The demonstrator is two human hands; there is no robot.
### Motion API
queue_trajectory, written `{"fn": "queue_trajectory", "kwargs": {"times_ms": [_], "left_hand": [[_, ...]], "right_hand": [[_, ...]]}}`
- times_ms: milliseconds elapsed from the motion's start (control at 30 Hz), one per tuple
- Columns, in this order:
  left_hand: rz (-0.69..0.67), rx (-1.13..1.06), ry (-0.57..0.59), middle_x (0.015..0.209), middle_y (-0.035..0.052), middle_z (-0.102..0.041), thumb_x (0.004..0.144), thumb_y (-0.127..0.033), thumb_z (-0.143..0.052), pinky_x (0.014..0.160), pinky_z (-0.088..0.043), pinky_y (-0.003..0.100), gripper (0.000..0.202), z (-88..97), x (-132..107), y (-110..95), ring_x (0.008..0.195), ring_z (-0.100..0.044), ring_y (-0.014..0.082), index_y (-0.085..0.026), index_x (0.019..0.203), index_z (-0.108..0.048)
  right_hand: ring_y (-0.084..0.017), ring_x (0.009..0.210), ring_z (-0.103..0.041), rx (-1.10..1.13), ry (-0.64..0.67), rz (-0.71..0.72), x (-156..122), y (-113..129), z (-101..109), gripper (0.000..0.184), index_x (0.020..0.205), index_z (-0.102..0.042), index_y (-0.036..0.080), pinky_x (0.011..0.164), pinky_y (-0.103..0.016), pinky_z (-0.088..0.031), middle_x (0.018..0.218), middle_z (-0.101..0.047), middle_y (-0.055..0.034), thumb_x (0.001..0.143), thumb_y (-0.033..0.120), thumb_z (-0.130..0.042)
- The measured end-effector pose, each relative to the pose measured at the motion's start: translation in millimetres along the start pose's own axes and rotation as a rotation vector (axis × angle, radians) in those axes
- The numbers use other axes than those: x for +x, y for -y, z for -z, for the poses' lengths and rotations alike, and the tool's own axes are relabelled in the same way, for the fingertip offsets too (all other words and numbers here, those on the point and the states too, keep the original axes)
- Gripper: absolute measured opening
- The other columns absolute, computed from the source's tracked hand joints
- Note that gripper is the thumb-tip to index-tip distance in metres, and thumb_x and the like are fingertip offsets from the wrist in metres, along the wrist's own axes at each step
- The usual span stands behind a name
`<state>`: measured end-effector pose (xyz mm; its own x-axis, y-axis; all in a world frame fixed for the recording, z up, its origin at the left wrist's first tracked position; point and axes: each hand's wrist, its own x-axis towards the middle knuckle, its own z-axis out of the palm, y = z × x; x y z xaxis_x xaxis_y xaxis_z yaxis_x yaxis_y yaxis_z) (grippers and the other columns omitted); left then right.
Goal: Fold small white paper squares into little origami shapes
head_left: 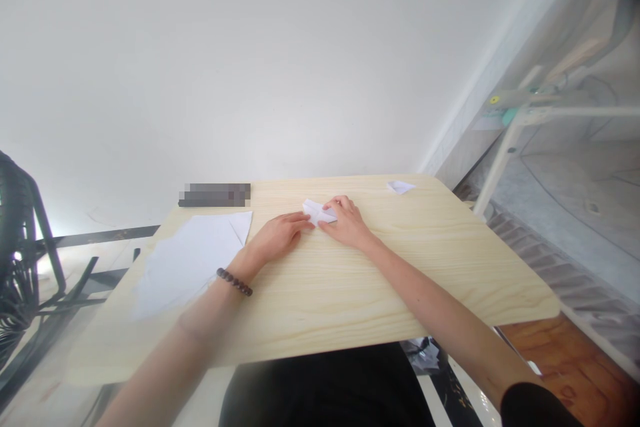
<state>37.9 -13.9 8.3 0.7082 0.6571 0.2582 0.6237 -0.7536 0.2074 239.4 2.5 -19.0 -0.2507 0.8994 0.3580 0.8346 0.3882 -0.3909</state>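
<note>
A small folded piece of white paper [313,209] lies on the wooden table, with crease lines showing on it. My right hand [346,223] grips its right side, thumb along the near edge and fingers curled over the top. From the left, my left hand [283,235] reaches in with fingers stretched out, their tips touching the paper's lower left edge. A dark beaded bracelet [235,281] circles my left wrist. Part of the paper is hidden under the right fingers.
White paper sheets [190,253] cover the table's left side. Behind them lies a dark, pixelated long object [215,195]. Another folded white paper [401,187] rests near the back right of the table [450,267]. A wall rises behind; a white metal frame [505,153] stands right.
</note>
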Motion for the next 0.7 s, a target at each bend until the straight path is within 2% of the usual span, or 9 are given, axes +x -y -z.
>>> {"fn": "queue_trajectory", "kwargs": {"times_ms": [267, 433, 700], "left_hand": [[0.015, 0.002, 0.016, 0.122, 0.0015, -0.05, 0.073, -0.005, -0.036, 0.097, -0.033, 0.032, 0.044, 4.1, -1.1, -2.8, 0.115, -0.042, 0.0151, -0.023, 0.109, -0.053], [0.026, 0.065, 0.019, 0.122, 0.0021, -0.049, 0.073, -0.006, -0.038, 0.094, -0.036, 0.032, 0.047, 2.2, -0.6, -4.7, 0.11, -0.047, 0.0164, -0.027, 0.113, -0.051], [0.065, 0.096, 0.031, 0.118, 0.0003, -0.053, 0.075, -0.009, -0.036, 0.089, -0.04, 0.031, 0.041, 3.6, 3.5, -5.8, 0.107, -0.049, 0.0165, -0.027, 0.105, -0.056]], "right_hand": [[-0.022, 0.099, -0.042, 0.01, 0.01, -0.02, 1.3, -0.4, -0.8, 0.039, 0.102, -0.05, 0.022, 0.087, -0.038, -0.033, 0.105, -0.041, -0.007, 0.068, 0.04, -0.056], [-0.022, 0.098, -0.042, 0.005, -0.002, -0.015, 1.3, -1.4, -2.6, 0.039, 0.101, -0.051, 0.022, 0.086, -0.038, -0.033, 0.105, -0.042, -0.007, 0.067, 0.041, -0.056], [-0.022, 0.099, -0.042, 0.015, 0.015, -0.028, 2.4, -0.4, -1.8, 0.038, 0.102, -0.051, 0.023, 0.087, -0.037, -0.033, 0.107, -0.041, -0.0063, 0.068, 0.039, -0.056]]}}
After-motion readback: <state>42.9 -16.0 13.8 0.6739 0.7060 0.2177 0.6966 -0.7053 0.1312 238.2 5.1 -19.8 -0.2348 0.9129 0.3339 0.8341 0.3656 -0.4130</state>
